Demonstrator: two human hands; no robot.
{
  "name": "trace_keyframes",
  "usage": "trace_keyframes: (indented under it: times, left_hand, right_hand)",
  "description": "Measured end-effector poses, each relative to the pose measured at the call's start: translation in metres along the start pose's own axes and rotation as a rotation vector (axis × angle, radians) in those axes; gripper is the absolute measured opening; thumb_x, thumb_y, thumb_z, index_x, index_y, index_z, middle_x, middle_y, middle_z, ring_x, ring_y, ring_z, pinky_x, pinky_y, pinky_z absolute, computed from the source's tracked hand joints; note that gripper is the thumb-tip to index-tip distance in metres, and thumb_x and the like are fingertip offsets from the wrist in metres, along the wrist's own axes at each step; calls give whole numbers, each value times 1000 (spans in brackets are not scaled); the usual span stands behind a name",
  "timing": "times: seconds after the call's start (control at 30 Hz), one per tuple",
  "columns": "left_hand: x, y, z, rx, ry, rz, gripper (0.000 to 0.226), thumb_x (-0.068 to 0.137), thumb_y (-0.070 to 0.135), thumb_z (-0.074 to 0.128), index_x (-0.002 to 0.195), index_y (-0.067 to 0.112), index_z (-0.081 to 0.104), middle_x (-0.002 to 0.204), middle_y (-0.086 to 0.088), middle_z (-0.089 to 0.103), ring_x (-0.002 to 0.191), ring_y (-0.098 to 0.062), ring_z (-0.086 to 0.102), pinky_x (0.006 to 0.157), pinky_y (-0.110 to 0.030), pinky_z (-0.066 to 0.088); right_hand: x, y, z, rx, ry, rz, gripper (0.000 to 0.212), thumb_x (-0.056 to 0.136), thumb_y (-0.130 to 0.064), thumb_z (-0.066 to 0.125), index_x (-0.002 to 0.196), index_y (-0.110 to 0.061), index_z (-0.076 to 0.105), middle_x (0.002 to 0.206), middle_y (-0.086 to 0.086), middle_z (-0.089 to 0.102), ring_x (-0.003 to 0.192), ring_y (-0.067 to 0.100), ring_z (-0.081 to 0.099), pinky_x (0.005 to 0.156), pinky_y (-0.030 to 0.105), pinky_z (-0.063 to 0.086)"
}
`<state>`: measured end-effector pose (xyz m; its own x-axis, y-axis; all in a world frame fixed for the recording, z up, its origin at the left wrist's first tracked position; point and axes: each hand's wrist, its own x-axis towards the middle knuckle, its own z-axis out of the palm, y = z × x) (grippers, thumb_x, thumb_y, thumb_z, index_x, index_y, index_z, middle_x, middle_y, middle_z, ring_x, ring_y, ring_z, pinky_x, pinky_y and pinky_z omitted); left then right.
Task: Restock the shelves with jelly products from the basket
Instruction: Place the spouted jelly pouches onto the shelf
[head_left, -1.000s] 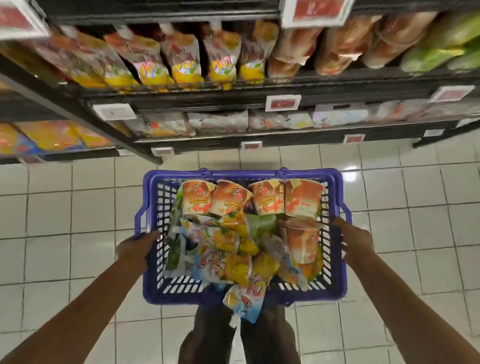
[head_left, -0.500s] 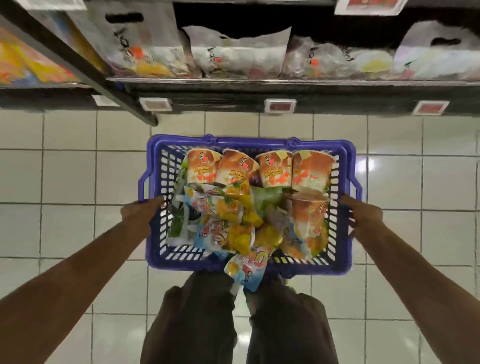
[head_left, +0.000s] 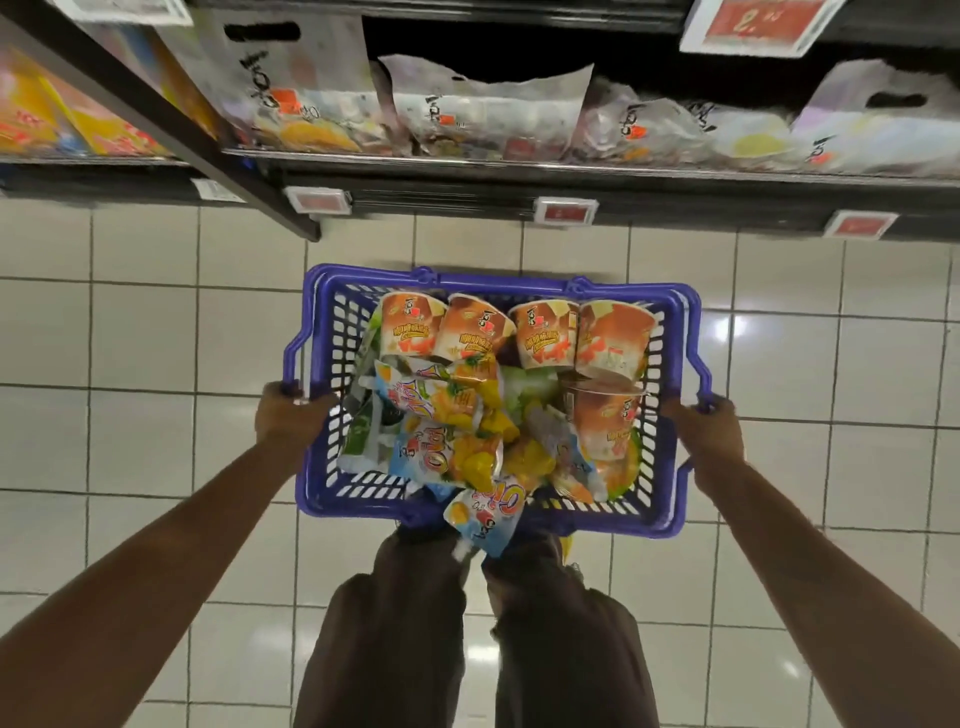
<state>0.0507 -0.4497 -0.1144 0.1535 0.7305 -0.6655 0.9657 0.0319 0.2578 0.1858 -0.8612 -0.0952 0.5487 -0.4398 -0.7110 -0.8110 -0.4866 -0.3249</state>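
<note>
A: Hands first. L hand (head_left: 291, 418) is curled tight round the basket (head_left: 672, 332) rim on our left side, fingers wrapped over the edge. R hand (head_left: 709, 431) likewise, clamped on the right rim by the handle hinge. Both full, nothing else in either.

B: So no product picked yet?

A: None. All stock is in the basket: four cups (head_left: 511, 335) in a row along the far wall, a fifth cup (head_left: 605, 415) lying just in front of them on the right, and pouches (head_left: 447, 415) piled in the middle and left. One pouch (head_left: 488, 512) hangs over the near rim, above our knees.

B: Step?

A: We'd call it the very start: carrying the basket at the shelf (head_left: 519, 171), nothing placed. Basket seems held above the floor (head_left: 145, 312), just short of the shelf front.

B: Next move needs what?

A: We need a free hand. Prob set the basket down, or take its weight in one hand, then pick. The overhanging pouch looks loose and could slip if we tilt.

B: Where does it go?

A: Can't say yet. The shelf ahead holds clear bags (head_left: 488, 119) with handle cut-outs, not cups or pouches. Red price tags (head_left: 563, 212) too blurred to read. We may need a higher tier.
</note>
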Motion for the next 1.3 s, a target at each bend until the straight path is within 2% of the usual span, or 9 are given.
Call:
trace_keyframes:
  times: [0.07, 0.17, 0.3, 0.4, 0.53, 0.7, 0.97, 1.07, 1.3]
  left_hand:
    - [-24, 3, 4, 124, 181, 209, 77, 70, 19, 85, 135, 2, 46, 132, -17, 53, 121, -32, 50, 98, -42, 47]
    - [-66, 13, 24, -43, 145, 381, 69, 72, 7, 81, 131, 2, 45, 121, -3, 49, 108, -14, 47, 88, -21, 43]
    - [-92, 34, 61, -213, -203, 75, 26, 92, 23, 64, 103, 2, 52, 89, -8, 58, 88, -27, 58, 60, -26, 46]
    - [-95, 50, 76, -505, -432, -321, 54, 94, 43, 60, 132, 7, 46, 121, -11, 59, 113, -30, 59, 96, -40, 51]
    - [-84, 57, 87, -544, -456, -432, 67, 85, 38, 73, 137, 8, 45, 130, -12, 54, 115, -25, 56, 100, -37, 51]
    - [-89, 57, 73, -650, -597, -510, 29, 85, 27, 73, 106, 9, 64, 93, -9, 73, 82, -19, 65, 60, -30, 52]
    - [-153, 68, 1, -803, -809, -238, 11, 92, 9, 59, 94, 14, 69, 97, -11, 71, 87, -25, 70, 91, -49, 55]
    - [-194, 90, -42, -727, -729, 12, 26, 92, 4, 61, 117, 12, 64, 104, -11, 71, 82, -19, 74, 69, -39, 62]
    - [-317, 144, -175, -469, -458, 416, 51, 92, 13, 66, 138, 8, 46, 127, -15, 63, 117, -30, 61, 104, -49, 47]
  right_hand:
    - [-24, 7, 0, -294, 172, -259, 57, 81, -16, 72, 133, -7, 52, 117, 15, 62, 111, 35, 58, 91, 44, 50]
    - [-64, 21, 7, -326, -11, -476, 53, 76, -1, 75, 126, -10, 60, 122, 13, 61, 109, 30, 57, 89, 40, 49]
    - [-86, 45, 24, -165, -272, -387, 51, 71, 6, 79, 117, -11, 63, 100, 12, 67, 87, 32, 65, 72, 41, 58]
    - [-87, 54, 40, -48, -337, -368, 57, 69, 0, 85, 116, -22, 61, 95, 3, 66, 83, 24, 66, 59, 20, 55]
    - [-87, 61, 60, -114, -290, -528, 46, 79, -11, 81, 120, -24, 65, 114, -1, 57, 80, 13, 61, 65, 25, 55]
    - [-103, 40, 65, 105, -238, -545, 25, 95, -27, 63, 112, -46, 63, 114, -23, 61, 106, -7, 56, 80, 4, 42]
    - [-156, -29, 19, 608, -355, -210, 31, 103, -38, 41, 114, -19, 62, 103, 2, 72, 96, 13, 70, 83, 32, 56]
    - [-189, -62, -11, 608, -381, -93, 45, 101, -49, 40, 124, -17, 60, 111, 8, 73, 97, 23, 72, 85, 44, 58]
    - [-294, -116, -113, 787, -870, 23, 79, 76, -75, 50, 133, -21, 61, 132, 16, 63, 123, 37, 58, 106, 61, 40]
